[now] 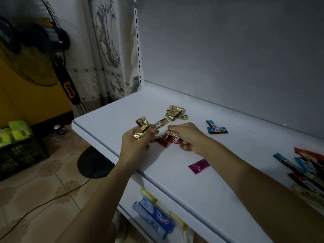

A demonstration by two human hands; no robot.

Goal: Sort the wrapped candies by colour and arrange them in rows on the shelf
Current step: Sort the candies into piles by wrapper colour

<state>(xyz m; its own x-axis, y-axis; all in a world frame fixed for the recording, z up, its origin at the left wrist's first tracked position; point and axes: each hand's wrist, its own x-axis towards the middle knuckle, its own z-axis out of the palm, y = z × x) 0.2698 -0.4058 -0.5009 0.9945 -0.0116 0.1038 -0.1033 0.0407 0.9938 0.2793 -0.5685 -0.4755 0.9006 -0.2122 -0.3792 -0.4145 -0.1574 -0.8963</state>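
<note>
While sorting over the white shelf (245,123), grips a clutch of gold candies (140,135) in the left hand (136,146), fingers curled round them, seemingly to carry one colour together; pinches a pink-faced candy (174,138) in the right hand (188,135), likely judging its group; has a gold pile (175,114) towards the back, blue candies (216,129) well apart to its right, a magenta candy (199,166) alone near the front; leaves a mixed heap (305,174) at far right, not yet sorted.

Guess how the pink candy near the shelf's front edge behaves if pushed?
Probably light: the pink candy is a small flat packet. Its glossy wrapper on the smooth shelf likely slides rather than rolls. Crimped ends look floppy, so pinch the middle.
</note>
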